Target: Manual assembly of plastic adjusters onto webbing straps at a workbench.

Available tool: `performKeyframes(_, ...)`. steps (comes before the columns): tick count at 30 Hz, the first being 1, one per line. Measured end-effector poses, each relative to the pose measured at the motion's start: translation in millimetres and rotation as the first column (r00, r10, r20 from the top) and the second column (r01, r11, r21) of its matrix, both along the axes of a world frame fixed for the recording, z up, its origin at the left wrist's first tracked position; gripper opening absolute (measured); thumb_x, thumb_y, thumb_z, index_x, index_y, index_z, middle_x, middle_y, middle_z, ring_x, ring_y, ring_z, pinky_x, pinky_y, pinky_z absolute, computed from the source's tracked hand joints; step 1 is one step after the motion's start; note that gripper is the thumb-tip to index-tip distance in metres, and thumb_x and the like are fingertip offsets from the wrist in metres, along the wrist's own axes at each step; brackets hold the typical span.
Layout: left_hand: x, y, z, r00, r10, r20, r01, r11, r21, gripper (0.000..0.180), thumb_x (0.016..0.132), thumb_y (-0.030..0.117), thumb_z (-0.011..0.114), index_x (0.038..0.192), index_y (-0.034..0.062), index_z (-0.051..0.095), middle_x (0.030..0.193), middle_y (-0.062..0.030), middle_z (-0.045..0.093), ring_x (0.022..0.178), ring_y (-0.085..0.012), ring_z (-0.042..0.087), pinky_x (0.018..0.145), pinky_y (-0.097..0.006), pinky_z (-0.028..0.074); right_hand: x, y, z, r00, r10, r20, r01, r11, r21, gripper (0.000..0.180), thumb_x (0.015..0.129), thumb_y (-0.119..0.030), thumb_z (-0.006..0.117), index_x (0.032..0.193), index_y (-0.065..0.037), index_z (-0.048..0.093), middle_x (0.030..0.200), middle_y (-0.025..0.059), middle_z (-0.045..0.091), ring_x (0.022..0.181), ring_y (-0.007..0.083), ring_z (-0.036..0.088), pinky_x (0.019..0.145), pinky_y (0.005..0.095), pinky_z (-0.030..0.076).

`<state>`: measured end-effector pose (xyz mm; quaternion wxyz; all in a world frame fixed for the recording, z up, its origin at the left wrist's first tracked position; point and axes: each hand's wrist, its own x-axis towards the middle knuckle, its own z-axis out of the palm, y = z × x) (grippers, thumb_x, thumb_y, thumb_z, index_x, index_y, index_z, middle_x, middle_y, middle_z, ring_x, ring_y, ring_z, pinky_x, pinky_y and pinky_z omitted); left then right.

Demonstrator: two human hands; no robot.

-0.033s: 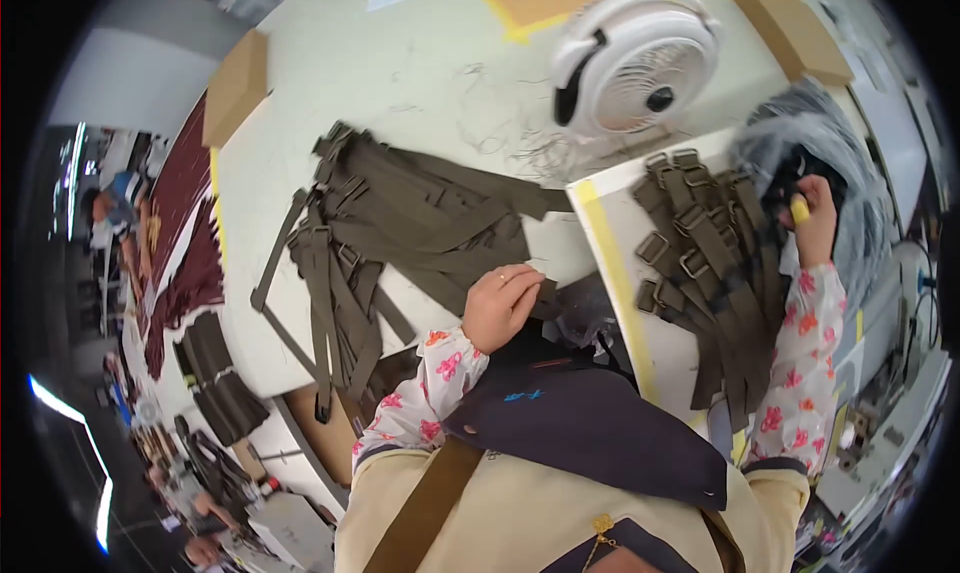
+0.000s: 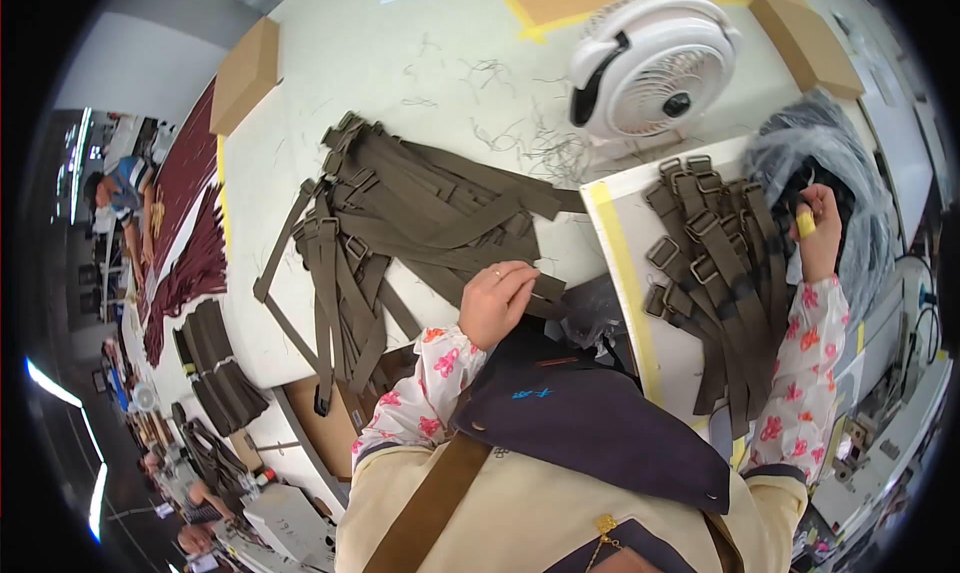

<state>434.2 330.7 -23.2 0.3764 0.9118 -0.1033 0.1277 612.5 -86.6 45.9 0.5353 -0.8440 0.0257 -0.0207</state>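
My left hand is over the near edge of a pile of olive-brown webbing straps, its fingers bent and drawn together. Whether a strap end is pinched there cannot be made out. At the right, my right hand, with a yellow wrap on one finger, reaches to the mouth of a clear plastic bag of black items. Its fingers are closed against the dark contents, and what they grip is hidden. Beside that hand, a bundle of straps with metal buckles lies fanned on a white board.
A white fan stands beyond the board. Loose threads litter the pale table. Cardboard pieces stand at the far left and far right. Maroon strips and rolled brown bundles lie left; another person is beyond.
The whole view has shifted slightly. Both hands stay in nearly the same places, the left by the strap pile and the right at the plastic bag.
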Motion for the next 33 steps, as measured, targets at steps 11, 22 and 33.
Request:
performKeyframes(11, 52, 81, -13, 0.969, 0.009, -0.249, 0.107, 0.886, 0.451, 0.034, 0.072, 0.012, 0.064, 0.104, 0.0054, 0.055, 0.1, -0.0092, 0.054, 0.092, -0.0246, 0.055, 0.077, -0.033, 0.045, -131, 203, 25, 0.236, 0.909, -0.343, -0.863, 0.358, 0.355, 0.028, 0.071, 0.003, 0.062, 0.098, -0.001, 0.057, 0.084, 0.0075, 0.053, 0.064, 0.016, 0.055, 0.06, 0.0254, 0.046)
performKeyframes(22, 76, 92, 24, 0.982, -0.147, -0.122, 0.157, 0.984, 0.08, 0.014, 0.066, -0.001, 0.063, 0.071, 0.0022, 0.05, 0.078, -0.0091, 0.055, 0.071, -0.0263, 0.058, 0.061, -0.037, 0.047, -139, 222, 12, 0.541, 0.785, -0.302, -0.585, 0.609, 0.536, 0.009, 0.08, -0.006, 0.062, 0.086, -0.001, 0.058, 0.089, 0.0081, 0.056, 0.084, 0.0132, 0.055, 0.068, 0.023, 0.046)
performKeyframes(33, 94, 57, 49, 0.809, -0.554, 0.197, 0.57, 0.821, -0.034, 0.032, 0.054, 0.006, 0.075, 0.071, 0.0048, 0.047, 0.085, -0.0095, 0.058, 0.068, -0.0249, 0.058, 0.056, -0.033, 0.048, -122, 273, 0, 0.889, 0.16, -0.429, 0.261, 0.592, 0.762, 0.021, 0.082, -0.013, 0.062, 0.096, 0.0, 0.053, 0.081, 0.007, 0.06, 0.069, 0.0141, 0.061, 0.065, 0.0228, 0.049)
